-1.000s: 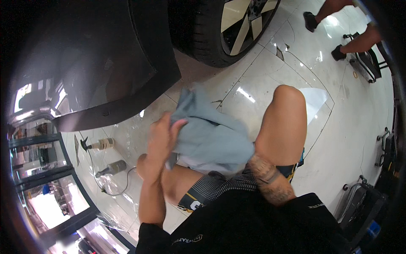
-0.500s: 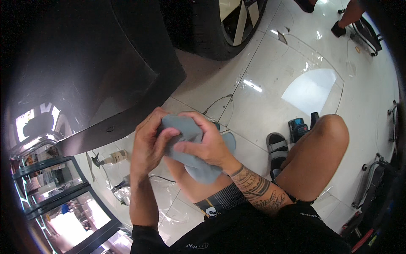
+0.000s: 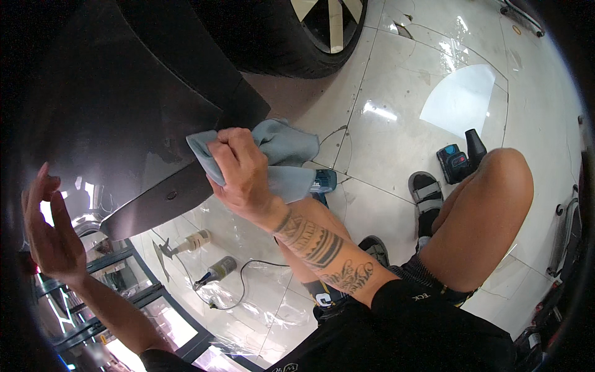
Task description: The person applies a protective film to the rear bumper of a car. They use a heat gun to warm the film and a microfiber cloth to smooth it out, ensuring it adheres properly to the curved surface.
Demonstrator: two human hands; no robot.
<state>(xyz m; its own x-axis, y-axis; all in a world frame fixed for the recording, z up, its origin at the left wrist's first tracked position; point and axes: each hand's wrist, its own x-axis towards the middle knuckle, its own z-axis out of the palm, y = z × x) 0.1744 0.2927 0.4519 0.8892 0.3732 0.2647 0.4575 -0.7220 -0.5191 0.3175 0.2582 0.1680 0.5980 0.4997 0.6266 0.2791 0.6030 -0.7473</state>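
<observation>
In the head view, the person's right hand [image 3: 238, 170] is clamped on a soft grey-blue fabric cloth [image 3: 288, 144], its fingers curled around a bunched part of it. The cloth is at the lower edge of a glossy dark grey car body panel [image 3: 124, 118]; one folded corner sticks out to the left of the knuckles, while the looser folds spread to the right and hang below the hand. Whether the cloth presses on the panel or only overlaps it in this view cannot be told.

The person's left hand [image 3: 56, 239] is raised well apart from the cloth, in front of the panel's left part, with its fingers apart and nothing visible in it. Whether its fingertips touch the panel cannot be told.

Beyond the panel's corner stands a black rubber tyre [image 3: 260, 40] around a wheel with pale, broad spokes [image 3: 335, 28]. On the glossy pale tiled floor [image 3: 387, 139] lie a cream-coloured spray bottle [image 3: 196, 240] and, just beside it, a grey-green bottle [image 3: 223, 268] with a black head, both on their sides. A thin black cable [image 3: 243, 282] curves near them. To the right lies a white fan-shaped sheet [image 3: 462, 99], near a black-and-blue block-shaped device [image 3: 454, 163] beside the person's knee.
</observation>
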